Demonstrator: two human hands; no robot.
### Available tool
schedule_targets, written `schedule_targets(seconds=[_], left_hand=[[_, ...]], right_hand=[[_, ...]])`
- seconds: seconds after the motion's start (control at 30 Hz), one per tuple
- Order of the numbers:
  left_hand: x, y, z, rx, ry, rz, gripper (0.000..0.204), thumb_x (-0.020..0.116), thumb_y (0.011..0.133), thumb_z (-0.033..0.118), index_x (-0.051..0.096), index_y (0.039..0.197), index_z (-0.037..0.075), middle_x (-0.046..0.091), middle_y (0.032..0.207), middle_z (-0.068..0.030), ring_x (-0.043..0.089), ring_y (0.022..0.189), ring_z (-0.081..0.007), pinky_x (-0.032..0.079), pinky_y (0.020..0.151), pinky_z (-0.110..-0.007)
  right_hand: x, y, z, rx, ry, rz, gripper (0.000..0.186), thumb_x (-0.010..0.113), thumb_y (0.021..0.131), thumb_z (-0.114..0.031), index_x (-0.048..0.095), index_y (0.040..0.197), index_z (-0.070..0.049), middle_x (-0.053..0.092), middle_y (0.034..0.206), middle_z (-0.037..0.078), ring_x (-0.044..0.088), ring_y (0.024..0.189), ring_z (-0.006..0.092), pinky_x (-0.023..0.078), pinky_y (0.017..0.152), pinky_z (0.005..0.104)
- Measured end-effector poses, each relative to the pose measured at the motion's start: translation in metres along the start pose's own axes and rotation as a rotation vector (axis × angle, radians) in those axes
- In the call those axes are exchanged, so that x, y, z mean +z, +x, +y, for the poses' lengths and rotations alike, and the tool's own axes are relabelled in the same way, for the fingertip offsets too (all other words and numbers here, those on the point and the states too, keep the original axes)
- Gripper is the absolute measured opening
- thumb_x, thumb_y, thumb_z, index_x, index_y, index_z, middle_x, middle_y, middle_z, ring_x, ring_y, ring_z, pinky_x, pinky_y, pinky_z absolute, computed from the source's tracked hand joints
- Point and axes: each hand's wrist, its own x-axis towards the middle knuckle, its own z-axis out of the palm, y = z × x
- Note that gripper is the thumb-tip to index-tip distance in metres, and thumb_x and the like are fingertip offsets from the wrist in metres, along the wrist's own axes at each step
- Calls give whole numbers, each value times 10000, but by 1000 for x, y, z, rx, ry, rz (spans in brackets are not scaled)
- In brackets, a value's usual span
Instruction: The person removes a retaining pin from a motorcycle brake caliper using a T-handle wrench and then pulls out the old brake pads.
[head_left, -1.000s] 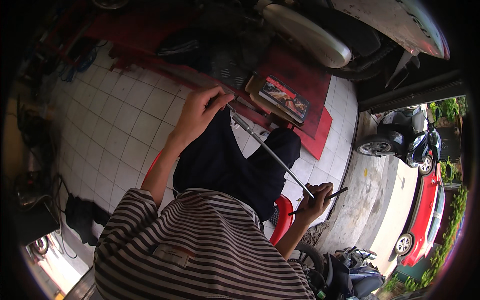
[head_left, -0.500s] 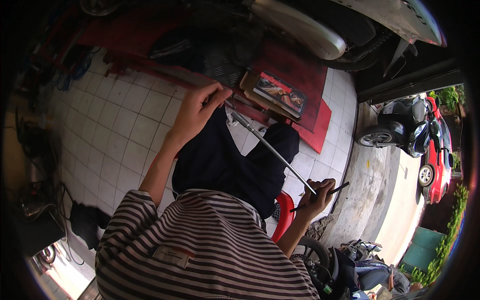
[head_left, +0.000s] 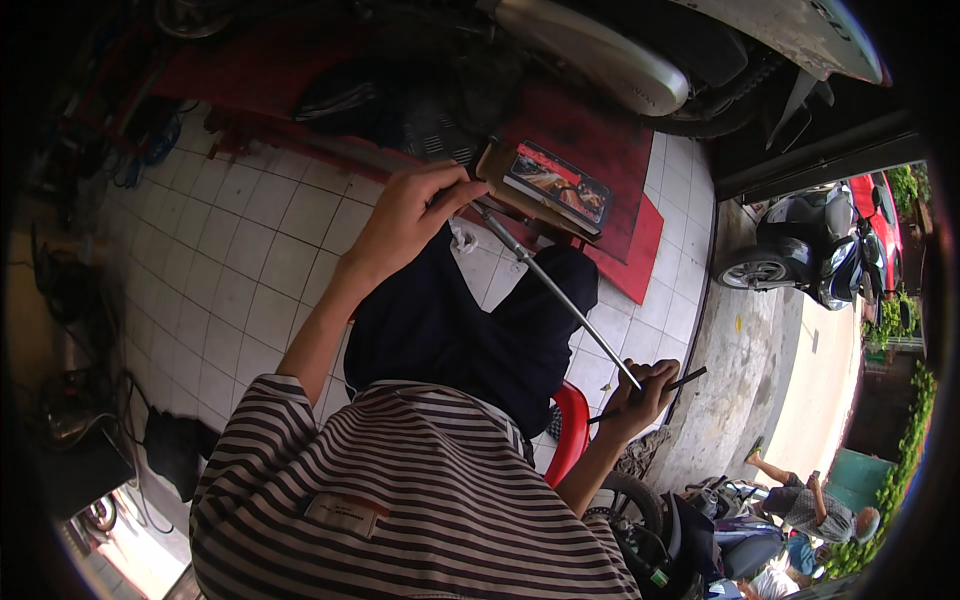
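My right hand (head_left: 642, 398) is wrapped round the dark crossbar of a long T-handle wrench (head_left: 565, 296). Its silver shaft slants up and to the left above my lap. Close by the wrench's far end, my left hand (head_left: 420, 215) has thumb and fingers pressed together in a pinch. Whatever is between those fingertips, if anything, is too small to make out. Just beyond them, a box with a red and dark printed cover (head_left: 560, 187) lies in an open brown cardboard box (head_left: 497, 168).
The cardboard box rests on a red platform (head_left: 628, 215), beneath a motorcycle (head_left: 600, 60). I sit on a red seat (head_left: 573, 425) over white floor tiles (head_left: 240, 225). Parked motorcycles (head_left: 800, 250) stand at the right, and a person (head_left: 815, 505) is out on the road.
Both hands and the wrench have shifted slightly right, its far end also upward, closer to my left fingertips. Out on the road the red car has moved up and a person has come into view.
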Motion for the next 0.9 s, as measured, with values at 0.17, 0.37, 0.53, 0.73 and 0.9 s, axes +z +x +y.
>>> schedule_targets(seconds=[0.17,0.37,0.53,0.73,0.9], left_hand=[[0,0,-2,130,82,-2,202,689,959,118,631,878,-58,547,757,-67,504,654,-153,411,618,-319],[-1,-3,1,140,112,-51,140,701,919,58,626,874,-51,586,777,-77,569,691,-187,442,700,-346],[-7,-3,4,160,196,-137,100,691,897,40,625,865,-27,644,812,-57,626,741,-206,429,814,-361],[-8,-4,3,206,251,-145,93,679,909,38,632,871,-33,658,832,-70,640,771,-227,451,809,-369],[-10,-6,2,113,182,-184,96,691,904,39,648,888,-45,625,838,-92,627,782,-249,474,713,-388]], right_hand=[[-11,4,5,-8,15,-11,181,489,1090,-184,496,997,-29,475,785,9,490,646,78,525,744,321],[-17,4,9,-67,-20,-51,196,454,1095,-111,481,951,20,376,916,29,426,667,88,507,741,329],[-21,9,6,-81,-69,-117,220,444,1104,-157,472,939,-14,380,864,10,397,648,72,493,752,330],[-21,14,3,76,77,-49,264,385,1119,-204,448,910,-55,363,755,-11,348,596,61,461,754,313],[-15,15,1,99,95,-21,259,412,1110,-226,446,908,-67,390,701,-16,327,577,66,432,726,304]])
